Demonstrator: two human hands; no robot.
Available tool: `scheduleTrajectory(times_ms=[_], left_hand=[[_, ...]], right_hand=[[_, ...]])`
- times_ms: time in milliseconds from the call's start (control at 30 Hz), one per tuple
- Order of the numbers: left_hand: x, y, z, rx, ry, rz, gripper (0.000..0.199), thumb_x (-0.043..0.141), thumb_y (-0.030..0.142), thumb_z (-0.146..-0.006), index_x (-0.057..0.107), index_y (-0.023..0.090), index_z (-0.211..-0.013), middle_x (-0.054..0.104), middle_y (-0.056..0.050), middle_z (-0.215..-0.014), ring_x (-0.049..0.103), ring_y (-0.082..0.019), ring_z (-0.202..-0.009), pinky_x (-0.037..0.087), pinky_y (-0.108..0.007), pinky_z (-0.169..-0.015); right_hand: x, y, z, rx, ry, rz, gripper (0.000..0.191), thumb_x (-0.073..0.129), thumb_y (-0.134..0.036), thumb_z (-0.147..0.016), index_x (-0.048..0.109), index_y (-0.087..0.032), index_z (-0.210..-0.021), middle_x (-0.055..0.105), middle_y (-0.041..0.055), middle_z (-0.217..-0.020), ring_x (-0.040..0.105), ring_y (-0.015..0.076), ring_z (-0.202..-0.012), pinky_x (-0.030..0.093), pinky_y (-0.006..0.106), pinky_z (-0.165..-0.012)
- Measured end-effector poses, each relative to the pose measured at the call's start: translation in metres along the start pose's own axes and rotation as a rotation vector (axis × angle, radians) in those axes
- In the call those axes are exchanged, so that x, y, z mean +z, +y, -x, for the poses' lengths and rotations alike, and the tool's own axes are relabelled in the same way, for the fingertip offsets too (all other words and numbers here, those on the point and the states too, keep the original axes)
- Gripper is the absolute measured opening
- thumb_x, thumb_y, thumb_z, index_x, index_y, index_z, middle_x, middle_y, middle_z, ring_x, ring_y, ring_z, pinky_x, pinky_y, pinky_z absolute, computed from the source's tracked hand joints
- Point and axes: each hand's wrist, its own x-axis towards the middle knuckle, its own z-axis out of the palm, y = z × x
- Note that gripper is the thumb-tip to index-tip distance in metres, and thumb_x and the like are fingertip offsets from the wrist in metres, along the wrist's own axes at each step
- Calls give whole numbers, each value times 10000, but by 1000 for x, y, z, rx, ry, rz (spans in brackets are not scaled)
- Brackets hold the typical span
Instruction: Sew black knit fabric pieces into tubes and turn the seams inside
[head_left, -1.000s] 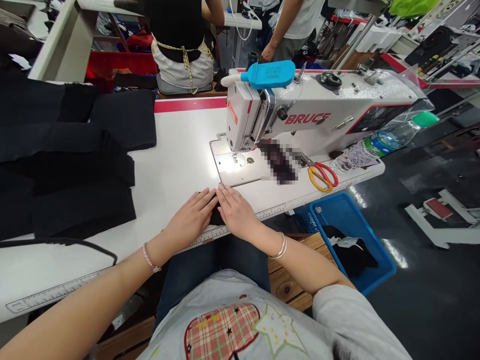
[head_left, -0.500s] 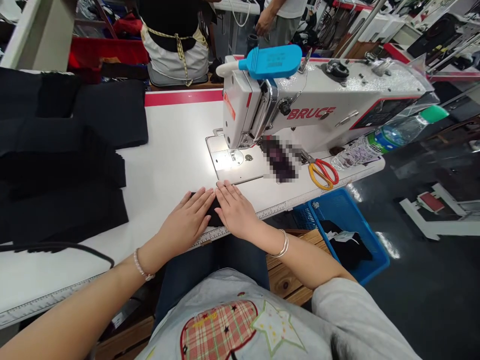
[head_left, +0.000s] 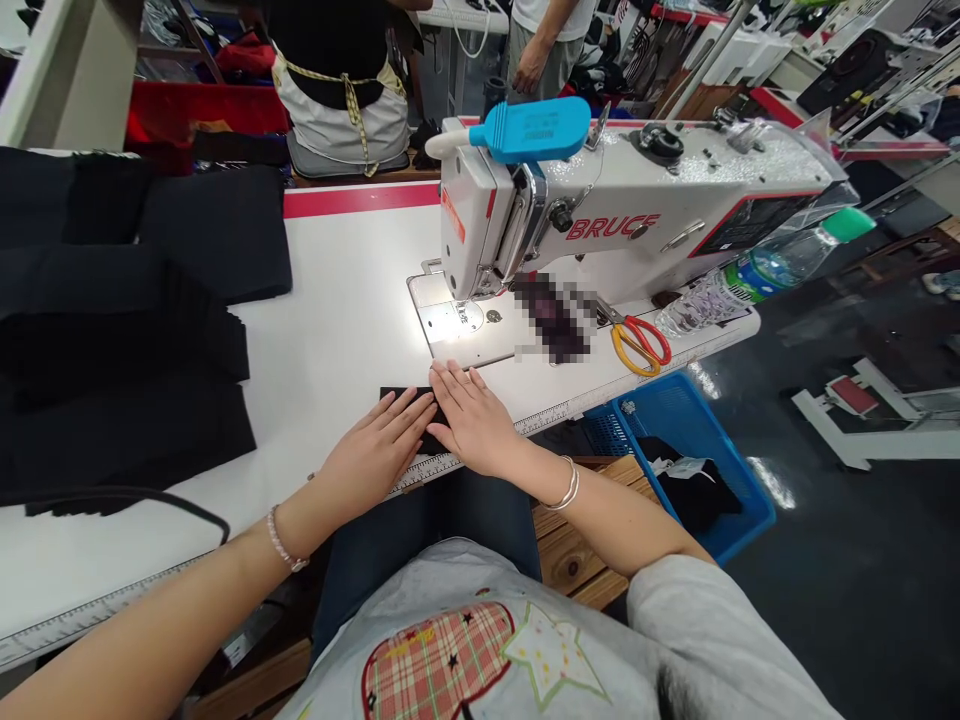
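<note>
A small black fabric piece (head_left: 433, 440) lies at the front edge of the white table, partly covered by both hands. My left hand (head_left: 379, 445) rests flat on its left side with the fingers stretched out. On its right side lies my right hand (head_left: 474, 418), also flat, fingers extended and thumb pointing left. The fingertips of the two hands nearly meet. Just beyond them is the needle plate (head_left: 442, 335) of a white sewing machine (head_left: 600, 200), whose presser foot stands above the plate with no fabric under it.
Stacks of black fabric (head_left: 127, 370) cover the table's left side, with a black cable (head_left: 150, 497) before them. Scissors (head_left: 641, 345) and a plastic bottle (head_left: 765, 275) lie right of the needle. A blue basket (head_left: 705, 450) stands below. Two people (head_left: 341, 100) are behind the table.
My left hand has slid slightly down and left, baring more of the fabric's far edge. My right hand stays almost in place. The view has shifted a little.
</note>
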Motion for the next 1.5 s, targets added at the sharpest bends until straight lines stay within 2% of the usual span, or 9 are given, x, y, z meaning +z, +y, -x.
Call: scheduleTrajectory(times_ms=[100, 233, 433, 567, 700, 833, 1133, 1333, 1500], left_hand=[[2, -2, 1, -34, -36, 66, 509, 356, 297, -991, 380, 120, -1468, 433, -123, -1505, 337, -282, -1433, 333, -490, -1164], [-5, -5, -1, -72, -29, 195, 500, 368, 331, -991, 390, 172, -1465, 445, -101, -1504, 346, -264, -1430, 336, -488, -1165], [-16, -3, -13, -174, 6, 337, 397, 412, 293, -967, 519, 145, -1319, 564, -129, -1345, 504, -251, -1254, 415, -456, -1090], [-10, -2, -13, -247, 41, 298, 452, 452, 339, -948, 475, 80, -1318, 504, -192, -1379, 487, -297, -1262, 423, -500, -1063], [-2, -1, -7, -211, 6, 256, 515, 366, 350, -984, 352, 98, -1433, 419, -174, -1494, 358, -281, -1412, 345, -502, -1141], [3, 1, -4, -210, -39, 155, 579, 326, 355, -993, 263, 68, -1492, 403, -172, -1517, 276, -296, -1459, 317, -515, -1160], [-6, 2, 9, -224, -42, -45, 578, 282, 360, -990, 330, 57, -1480, 439, -153, -1497, 371, -343, -1406, 373, -518, -1112], [-10, -2, 32, -264, -10, -91, 597, 285, 326, -979, 260, 37, -1501, 402, -193, -1511, 353, -371, -1410, 386, -536, -1088], [-10, -3, 34, -289, -2, -68, 613, 297, 322, -975, 204, 69, -1526, 396, -186, -1517, 353, -370, -1411, 371, -562, -1091]], right_hand=[[0, -1, 0, 1, -2, 17, 788, 422, -579, -944, 289, -34, -1497, 233, 167, -1592, 185, 312, -1489, 194, 504, -1213], [-1, -2, 0, 14, -8, 20, 791, 432, -608, -928, 306, -74, -1497, 245, 162, -1591, 194, 317, -1486, 198, 541, -1200], [-4, -2, 0, -2, -29, 36, 791, 417, -637, -919, 295, -125, -1509, 231, 145, -1600, 201, 333, -1482, 217, 561, -1183], [-4, -2, 0, -12, -40, 56, 829, 408, -665, -904, 293, -107, -1506, 222, 154, -1601, 201, 346, -1478, 217, 584, -1175], [-4, -3, 0, -9, -29, 49, 838, 421, -676, -893, 310, -107, -1498, 243, 165, -1592, 206, 340, -1479, 209, 594, -1174], [-4, -2, 0, -11, -25, 40, 837, 414, -683, -892, 332, -100, -1487, 250, 165, -1589, 197, 341, -1481, 194, 597, -1178], [-5, -9, -12, -58, -81, 46, 829, 432, -674, -893, 326, -108, -1490, 213, 158, -1601, 167, 334, -1489, 181, 600, -1179], [-1, -25, -28, -131, -74, 44, 867, 422, -694, -882, 309, -91, -1495, 222, 165, -1598, 151, 329, -1494, 153, 575, -1197], [-1, -27, -30, -134, -93, 52, 856, 414, -691, -888, 309, -97, -1496, 208, 156, -1602, 134, 326, -1498, 152, 584, -1194]])
